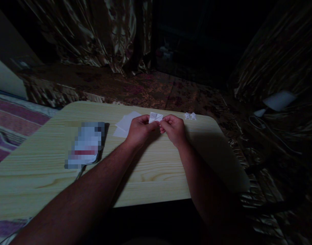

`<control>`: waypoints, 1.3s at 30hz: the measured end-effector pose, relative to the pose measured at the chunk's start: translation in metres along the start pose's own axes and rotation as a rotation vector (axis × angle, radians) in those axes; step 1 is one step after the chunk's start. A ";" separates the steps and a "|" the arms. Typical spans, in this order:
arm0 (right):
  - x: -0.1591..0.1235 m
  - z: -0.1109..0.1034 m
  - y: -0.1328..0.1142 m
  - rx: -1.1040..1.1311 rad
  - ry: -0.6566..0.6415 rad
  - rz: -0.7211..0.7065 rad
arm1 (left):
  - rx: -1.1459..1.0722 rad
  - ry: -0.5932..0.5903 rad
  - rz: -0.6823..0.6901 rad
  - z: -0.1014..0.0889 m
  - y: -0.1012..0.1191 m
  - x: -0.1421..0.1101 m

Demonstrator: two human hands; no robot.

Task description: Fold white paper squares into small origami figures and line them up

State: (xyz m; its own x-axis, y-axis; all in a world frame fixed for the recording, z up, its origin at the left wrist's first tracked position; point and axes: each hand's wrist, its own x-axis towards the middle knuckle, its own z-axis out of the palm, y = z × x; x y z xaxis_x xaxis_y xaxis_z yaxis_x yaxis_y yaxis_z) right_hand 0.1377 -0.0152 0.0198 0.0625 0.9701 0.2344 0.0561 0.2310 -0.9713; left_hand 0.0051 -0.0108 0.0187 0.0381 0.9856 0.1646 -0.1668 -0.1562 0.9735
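A small folded piece of white paper point(155, 117) with visible crease lines is held up between my two hands, just above the table. My left hand point(140, 128) pinches its left side and lower edge, the thumb lying across the front. At the lower right corner, the fingertips of my right hand point(174, 128) are closed on the same paper. Several flat white sheets point(125, 123) lie beside and partly behind my left hand. Two small folded white paper pieces point(190, 116) stand near the table's far edge, to the right of my right hand.
A pixelated phone-like object point(86, 144) with a cable lies on the left of the pale wooden table point(156, 175). Patterned curtains point(94, 30) hang behind. A white lamp point(279, 101) with a cord stands at the right. Striped bedding point(10, 126) shows at the left.
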 end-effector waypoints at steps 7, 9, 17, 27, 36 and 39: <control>0.000 0.002 0.002 -0.031 0.017 -0.056 | -0.044 -0.024 0.008 0.000 0.000 0.000; -0.001 0.003 0.003 -0.060 0.014 -0.072 | -0.041 -0.021 0.010 0.000 0.002 -0.001; -0.002 0.005 0.005 -0.094 0.016 -0.104 | 0.037 -0.002 0.023 0.000 0.002 0.000; -0.001 0.004 0.006 -0.055 0.002 -0.054 | 0.063 -0.047 0.048 -0.001 0.000 0.002; 0.002 0.000 0.006 -0.031 -0.006 -0.015 | 0.154 -0.084 0.070 -0.005 -0.005 0.004; 0.002 0.000 0.005 -0.065 0.012 -0.025 | 0.146 -0.054 0.067 -0.005 -0.005 0.004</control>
State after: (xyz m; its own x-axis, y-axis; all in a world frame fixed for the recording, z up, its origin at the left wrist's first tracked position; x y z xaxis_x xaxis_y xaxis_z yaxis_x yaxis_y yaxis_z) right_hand 0.1386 -0.0118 0.0157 0.0717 0.9632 0.2591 0.1226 0.2492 -0.9607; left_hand 0.0010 -0.0060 0.0134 0.0856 0.9685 0.2340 -0.0256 -0.2326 0.9722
